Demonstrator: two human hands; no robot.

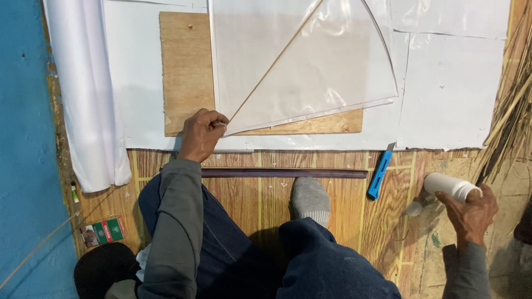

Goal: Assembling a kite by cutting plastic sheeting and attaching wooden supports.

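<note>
My left hand pinches the lower tip of a kite frame, where a thin bamboo stick meets a clear plastic sheet lying over a plywood board. My right hand rests at the right on the floor and grips a white plastic bottle lying on its side, its cap pointing left. A blue utility knife lies between the two hands, touched by neither.
White paper sheets cover the floor under the board. A white roll lies at left by a blue wall. A dark long strip, my grey-socked foot, a small green box and dry straw are nearby.
</note>
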